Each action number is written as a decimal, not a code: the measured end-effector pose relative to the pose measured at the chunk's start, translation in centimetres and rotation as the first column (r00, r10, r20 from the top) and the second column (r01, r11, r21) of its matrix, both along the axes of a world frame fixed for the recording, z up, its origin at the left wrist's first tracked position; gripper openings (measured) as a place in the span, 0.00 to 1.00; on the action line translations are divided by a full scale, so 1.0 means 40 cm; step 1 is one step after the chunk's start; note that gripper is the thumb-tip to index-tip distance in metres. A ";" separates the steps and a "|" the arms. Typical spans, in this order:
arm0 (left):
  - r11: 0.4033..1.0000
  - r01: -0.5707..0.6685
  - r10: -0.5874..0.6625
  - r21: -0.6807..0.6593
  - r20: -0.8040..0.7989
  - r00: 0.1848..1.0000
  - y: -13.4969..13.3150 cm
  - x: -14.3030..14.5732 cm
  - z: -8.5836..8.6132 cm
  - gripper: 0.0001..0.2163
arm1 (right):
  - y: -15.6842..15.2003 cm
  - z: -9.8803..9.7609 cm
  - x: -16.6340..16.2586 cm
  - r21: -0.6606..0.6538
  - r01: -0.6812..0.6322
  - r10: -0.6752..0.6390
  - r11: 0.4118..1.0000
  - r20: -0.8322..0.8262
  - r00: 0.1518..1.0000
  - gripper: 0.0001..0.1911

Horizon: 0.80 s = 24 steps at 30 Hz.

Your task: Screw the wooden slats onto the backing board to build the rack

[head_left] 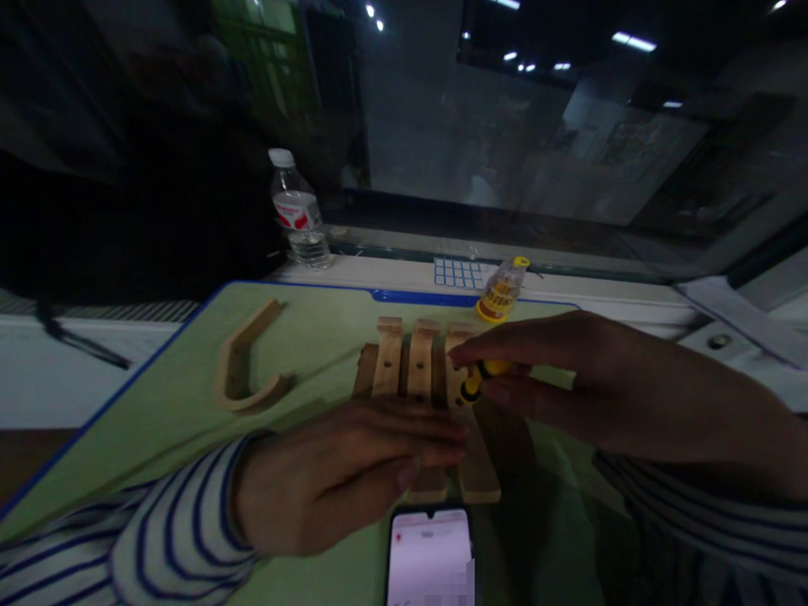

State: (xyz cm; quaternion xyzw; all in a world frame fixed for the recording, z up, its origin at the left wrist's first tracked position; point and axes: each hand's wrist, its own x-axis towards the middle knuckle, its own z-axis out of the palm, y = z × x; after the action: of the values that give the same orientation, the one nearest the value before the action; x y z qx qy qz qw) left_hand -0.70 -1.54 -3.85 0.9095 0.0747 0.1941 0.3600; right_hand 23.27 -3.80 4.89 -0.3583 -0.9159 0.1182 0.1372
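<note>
Three pale wooden strips with holes and raised far ends lie side by side, the left strip [387, 364], the middle strip [421, 362] and the right strip [476, 467]. Beneath them shows a darker brown board [364, 370]. My left hand [353, 463] lies flat across the strips, fingers stretched out to the right one, grasping nothing. Between the thumb and fingers of my right hand [568, 379] is a short yellow and black screwdriver [483, 377], tilted over the right strip near its holes. My fingers partly cover the tool, and its tip is not clearly visible.
A curved wooden hook-shaped piece [232, 370] lies on the green table [321, 328] at left. A phone [431, 555] with a lit screen is near me. A yellow-capped bottle [502, 290] stands at the far edge; a water bottle [298, 215] is on the sill.
</note>
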 end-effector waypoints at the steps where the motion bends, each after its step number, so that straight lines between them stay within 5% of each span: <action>1: 1.000 -0.002 0.002 0.003 0.006 1.000 0.000 0.001 0.000 0.19 | 0.001 0.001 -0.001 0.009 0.008 -0.008 1.000 0.006 1.000 0.18; 10: 1.000 0.026 -0.026 0.008 0.022 0.999 0.000 0.005 0.007 0.19 | 0.002 0.002 -0.013 0.041 0.064 -0.064 0.997 -0.006 0.998 0.09; 24: 0.999 0.038 -0.039 0.027 0.030 0.999 -0.001 0.014 0.009 0.19 | 0.005 -0.003 -0.020 0.012 0.131 -0.131 0.991 0.037 0.991 0.10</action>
State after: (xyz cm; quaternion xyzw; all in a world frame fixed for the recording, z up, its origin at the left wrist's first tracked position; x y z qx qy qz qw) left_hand -0.13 -1.57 -3.47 0.9124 0.0493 0.2018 0.3526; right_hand 22.48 -3.60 4.76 -0.4191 -0.8934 0.0977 0.1291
